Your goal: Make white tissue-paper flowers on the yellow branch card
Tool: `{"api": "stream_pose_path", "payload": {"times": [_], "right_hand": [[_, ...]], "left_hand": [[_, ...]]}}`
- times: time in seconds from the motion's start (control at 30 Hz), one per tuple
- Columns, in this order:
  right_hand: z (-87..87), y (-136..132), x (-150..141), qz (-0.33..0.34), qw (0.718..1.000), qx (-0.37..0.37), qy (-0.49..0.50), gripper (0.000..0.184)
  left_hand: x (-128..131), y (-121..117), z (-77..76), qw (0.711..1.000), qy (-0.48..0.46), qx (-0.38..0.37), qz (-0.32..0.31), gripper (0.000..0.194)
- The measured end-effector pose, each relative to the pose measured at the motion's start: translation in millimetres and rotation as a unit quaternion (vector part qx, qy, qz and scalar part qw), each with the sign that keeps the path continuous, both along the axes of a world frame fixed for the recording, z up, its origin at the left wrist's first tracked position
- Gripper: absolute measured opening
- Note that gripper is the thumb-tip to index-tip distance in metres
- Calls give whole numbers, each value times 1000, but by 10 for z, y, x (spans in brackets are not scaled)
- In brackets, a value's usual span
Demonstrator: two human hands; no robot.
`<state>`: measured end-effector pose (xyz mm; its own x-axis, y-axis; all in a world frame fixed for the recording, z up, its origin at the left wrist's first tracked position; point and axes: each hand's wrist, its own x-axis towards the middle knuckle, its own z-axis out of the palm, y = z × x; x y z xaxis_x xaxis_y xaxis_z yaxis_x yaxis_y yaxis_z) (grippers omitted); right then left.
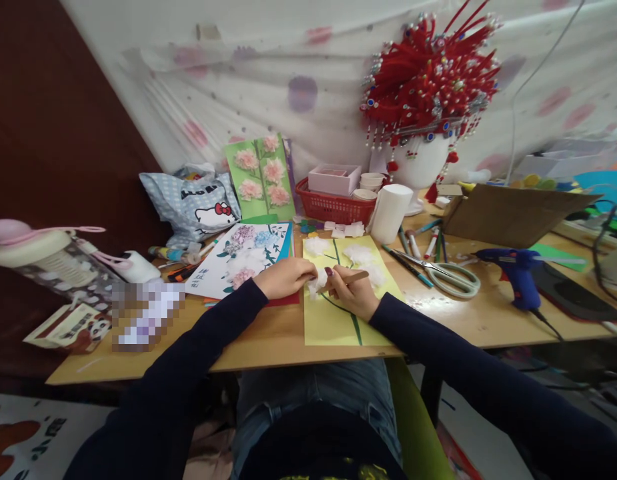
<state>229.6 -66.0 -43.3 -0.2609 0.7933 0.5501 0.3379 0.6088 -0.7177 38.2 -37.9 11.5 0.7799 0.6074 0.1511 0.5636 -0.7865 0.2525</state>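
A yellow sheet of paper (328, 327) lies at the table's front edge, with dark green stem lines and several white fluffy tufts (359, 254) on it. My right hand (355, 293) is closed around a thin brown wooden stick (359, 276), held like a pen over the sheet. Its tip is hidden by the fingers and a tuft. My left hand (287, 276) has its fingertips pinched together at the edge of a white fluffy tuft (315, 283) on the left side of the sheet. Just left of it lies a white picture of coloured flowers (223, 267).
Scissors (451, 277), markers (429, 245) and a blue glue gun (521, 273) lie to the right. Behind stand a white roll (389, 213), a red basket (333, 208) and a green flower card (261, 177). A bottle (48, 260) stands left.
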Motion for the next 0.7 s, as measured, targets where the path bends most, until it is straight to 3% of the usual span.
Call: {"api": "stream_pose_path", "payload": {"times": [0.13, 0.37, 0.7], "right_hand": [[12, 3, -4, 13, 999, 12, -30, 49], [52, -71, 39, 6, 999, 34, 28, 49], [11, 44, -21, -4, 999, 14, -51, 44]], "left_hand": [[9, -4, -11, 1000, -6, 18, 4, 17], [-7, -2, -8, 997, -48, -4, -54, 20], [-30, 51, -50, 999, -36, 18, -12, 20]]}}
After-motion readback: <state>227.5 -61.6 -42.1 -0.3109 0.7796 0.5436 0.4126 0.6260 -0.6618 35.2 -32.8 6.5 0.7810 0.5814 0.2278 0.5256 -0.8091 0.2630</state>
